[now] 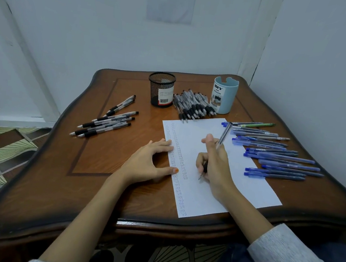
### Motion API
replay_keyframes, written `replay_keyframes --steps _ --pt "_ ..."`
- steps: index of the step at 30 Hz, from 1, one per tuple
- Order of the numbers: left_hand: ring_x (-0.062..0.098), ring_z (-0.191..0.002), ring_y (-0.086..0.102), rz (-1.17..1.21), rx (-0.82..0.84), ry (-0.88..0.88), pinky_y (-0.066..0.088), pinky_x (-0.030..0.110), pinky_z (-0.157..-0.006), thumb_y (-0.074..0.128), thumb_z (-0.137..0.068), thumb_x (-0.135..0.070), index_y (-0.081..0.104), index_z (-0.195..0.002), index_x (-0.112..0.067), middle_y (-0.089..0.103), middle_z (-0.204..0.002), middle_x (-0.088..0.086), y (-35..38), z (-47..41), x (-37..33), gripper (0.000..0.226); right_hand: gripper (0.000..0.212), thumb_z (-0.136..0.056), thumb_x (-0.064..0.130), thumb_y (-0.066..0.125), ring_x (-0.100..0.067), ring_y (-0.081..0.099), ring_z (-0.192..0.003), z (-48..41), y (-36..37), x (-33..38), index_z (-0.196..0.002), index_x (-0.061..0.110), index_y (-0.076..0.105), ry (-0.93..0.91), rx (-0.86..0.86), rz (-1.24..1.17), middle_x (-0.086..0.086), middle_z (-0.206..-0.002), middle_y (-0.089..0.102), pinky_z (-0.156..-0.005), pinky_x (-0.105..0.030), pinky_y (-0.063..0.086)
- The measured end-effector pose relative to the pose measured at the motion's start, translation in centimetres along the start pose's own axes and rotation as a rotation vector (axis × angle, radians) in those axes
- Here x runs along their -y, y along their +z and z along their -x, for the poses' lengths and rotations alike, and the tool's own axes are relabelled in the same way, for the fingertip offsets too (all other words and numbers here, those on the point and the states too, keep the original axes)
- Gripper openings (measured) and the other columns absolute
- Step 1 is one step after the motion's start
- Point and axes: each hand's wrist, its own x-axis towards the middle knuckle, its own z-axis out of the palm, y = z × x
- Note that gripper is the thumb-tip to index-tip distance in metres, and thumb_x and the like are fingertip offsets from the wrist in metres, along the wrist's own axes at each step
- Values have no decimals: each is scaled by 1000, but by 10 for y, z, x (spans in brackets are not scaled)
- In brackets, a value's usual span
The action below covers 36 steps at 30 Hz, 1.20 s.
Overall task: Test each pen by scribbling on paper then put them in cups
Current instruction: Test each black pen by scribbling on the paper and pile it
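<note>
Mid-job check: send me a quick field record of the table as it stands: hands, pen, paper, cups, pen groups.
left hand: flat, fingers pressing the paper's left edge
right hand: grips a pen, tip on the paper
paper: scribble columns down its left side
black mesh cup: upright, no pens sticking out
blue cup: upright, no pens sticking out
pile of black pens: between the cups
loose black pens: left of the paper
blue pens: along the paper's right edge
</note>
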Motion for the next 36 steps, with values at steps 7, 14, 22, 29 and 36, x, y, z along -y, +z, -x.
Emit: replay_keyframes --steps 7,14,22,29,36 --pt "-3 -139 21 5 -8 -2 7 33 -120 74 -76 -48 50 -137 -27 35 -150 -15 0 0 0 68 30 -100 44 35 -7 39 -39 3 0 -2 -113 24 52 -154 45 87 -2 -47 47 -41 -17 34" --pt "-1 -140 23 6 -22 4 8 32 -120 75 -75 -48 51 -135 -27 36 -150 -14 0 0 0 68 17 -95 21 58 -10 48 -42 1 1 -2 -107 24 46 -109 43 59 -4 -55 64 -44 -19 38" --pt "-1 -140 24 27 -32 -6 8 34 -121 75 -74 -47 54 -133 -26 38 -149 -13 0 0 -1 66 24 -103 38 34 -8 28 -35 1 -1 3 -110 24 52 -32 121 -98 -12 -57 56 -36 -19 22" --pt "2 -142 20 15 -63 -44 12 36 -120 72 -79 -46 53 -132 -29 36 -150 -12 1 1 0 58 18 -102 31 37 -6 46 -40 6 8 -3 -111 23 50 -246 75 156 -4 -52 52 -44 -14 39" --pt "3 -144 13 -23 -57 -35 3 26 -115 62 -86 -49 48 -137 -27 30 -154 -10 2 2 -2 58 33 -99 5 41 -10 44 -43 -4 14 11 -122 29 45 -202 218 56 -13 -79 64 -42 -18 38"
